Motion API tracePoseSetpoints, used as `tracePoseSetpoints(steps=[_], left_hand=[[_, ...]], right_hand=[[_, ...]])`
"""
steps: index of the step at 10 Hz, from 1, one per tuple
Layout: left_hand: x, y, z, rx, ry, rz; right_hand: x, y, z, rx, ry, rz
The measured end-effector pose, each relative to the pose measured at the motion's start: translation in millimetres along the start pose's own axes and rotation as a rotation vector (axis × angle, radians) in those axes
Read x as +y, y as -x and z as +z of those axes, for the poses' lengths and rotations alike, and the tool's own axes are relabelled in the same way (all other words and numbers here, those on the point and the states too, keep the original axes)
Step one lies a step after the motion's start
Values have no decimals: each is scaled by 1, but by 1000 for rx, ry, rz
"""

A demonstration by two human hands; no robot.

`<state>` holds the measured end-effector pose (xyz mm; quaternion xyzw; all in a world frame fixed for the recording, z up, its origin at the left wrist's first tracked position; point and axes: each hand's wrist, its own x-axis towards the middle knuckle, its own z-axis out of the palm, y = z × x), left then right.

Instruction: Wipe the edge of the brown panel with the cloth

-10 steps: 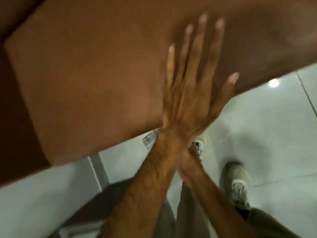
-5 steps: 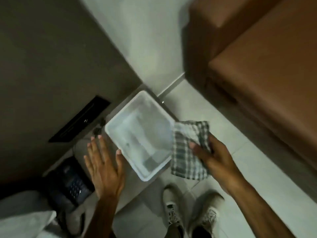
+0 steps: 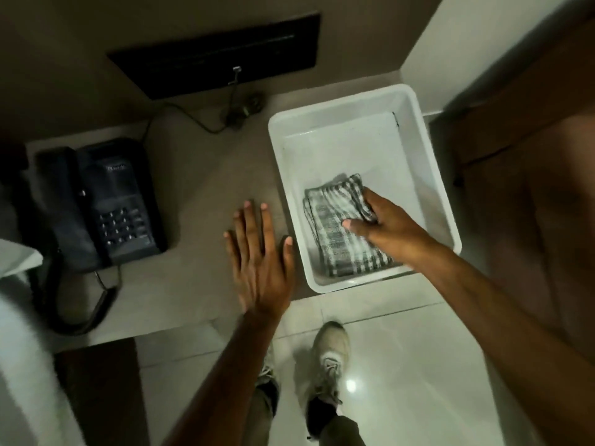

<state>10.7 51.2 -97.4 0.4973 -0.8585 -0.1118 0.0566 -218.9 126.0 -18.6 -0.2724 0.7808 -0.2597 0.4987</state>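
Checked cloth: grey-and-white woven checked cloth [image 3: 341,226], folded into a soft thick pad, lies in the near half of the tub, against its near wall.
Tub: white rectangular plastic tub [image 3: 351,120], smooth, with rounded corners, stands at the desk's right end, its near corner at the front edge.
Right hand: right hand [image 3: 386,226] is closed over the cloth's right side, thumb on top, fingers curled under the fold.
Left hand: left hand [image 3: 259,255] is spread flat, fingers apart, over the beige matt desk [image 3: 199,188] just left of the tub; whether it presses down I cannot tell.
Brown panel: brown smooth panel [image 3: 547,194] rises at the right, beyond the tub, well apart from the cloth.
Other things: dark plastic corded telephone [image 3: 106,201] near the desk's left end.
Risk, tub: a snatched lift could drag the light tub off the front edge, since nothing steadies it.
Risk, cloth: if wet, it may drip on the glossy tiled floor [image 3: 402,365]; the fold may fall open in a loose grip.
Risk, stage: wiping has not begun.
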Motion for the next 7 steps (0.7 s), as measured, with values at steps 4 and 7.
tracePoseSetpoints(steps=[4, 7], left_hand=[[-1, -6, 10, -8, -48, -88], [4, -11, -15, -47, -35, -127]], right_hand=[[-1, 32, 45, 233, 672, -155], [-18, 47, 53, 287, 635, -127]])
